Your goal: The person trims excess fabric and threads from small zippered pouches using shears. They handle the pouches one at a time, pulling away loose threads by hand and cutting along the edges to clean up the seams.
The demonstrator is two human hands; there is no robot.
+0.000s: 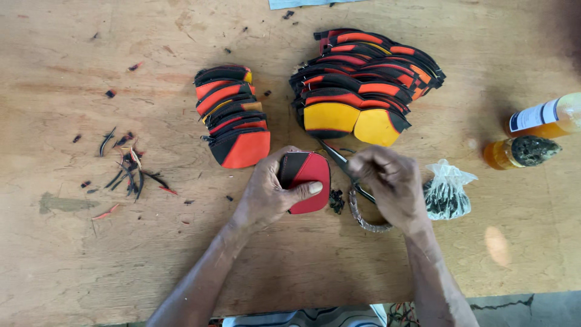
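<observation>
My left hand [266, 197] holds a red and black curved leather piece [308, 181] against the wooden table [72, 266], thumb pressed across its red face. My right hand [390, 184] is closed over a pair of scissors [334, 155]; the blades point up-left toward the piece and a wrapped handle loop [366, 224] shows below the palm. A small heap of black trimmings [336, 201] lies between the hands.
A fanned stack of red, orange and black pieces [235, 115] lies above my left hand; a larger pile with yellow ones [363, 85] sits to the right. A small plastic bag [446, 192] and two orange bottles [526, 136] stand at right. Offcut scraps [130, 169] litter the left.
</observation>
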